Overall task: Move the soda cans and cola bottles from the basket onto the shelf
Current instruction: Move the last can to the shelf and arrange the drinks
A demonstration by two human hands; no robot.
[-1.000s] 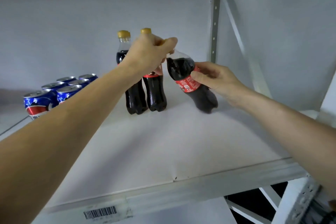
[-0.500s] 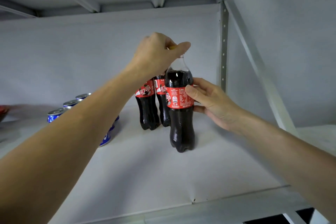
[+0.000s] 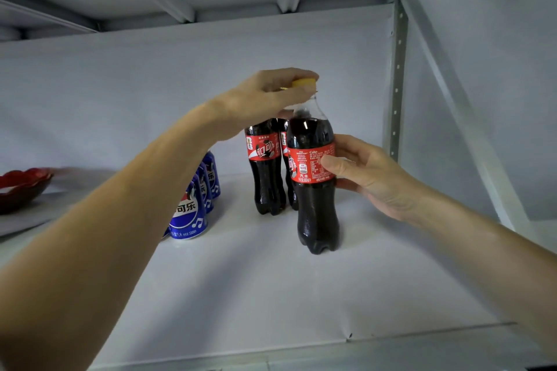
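A cola bottle (image 3: 315, 205) with a red label and yellow cap stands upright on the white shelf (image 3: 271, 295). My left hand (image 3: 271, 96) pinches its cap from above. My right hand (image 3: 361, 172) wraps the label from the right. Two more cola bottles (image 3: 266, 166) stand just behind it, touching each other. A row of blue soda cans (image 3: 190, 214) stands to the left, partly hidden by my left forearm. The basket is out of view.
A dark red dish (image 3: 21, 187) sits on the neighbouring shelf at the far left. A perforated metal upright (image 3: 397, 78) and a diagonal brace (image 3: 458, 105) bound the shelf on the right. The upper shelf's underside hangs close overhead.
The bottle went from tilted to upright on the shelf, in front of the other two. The view has tipped upward and moved closer; both hands stay on the bottle.
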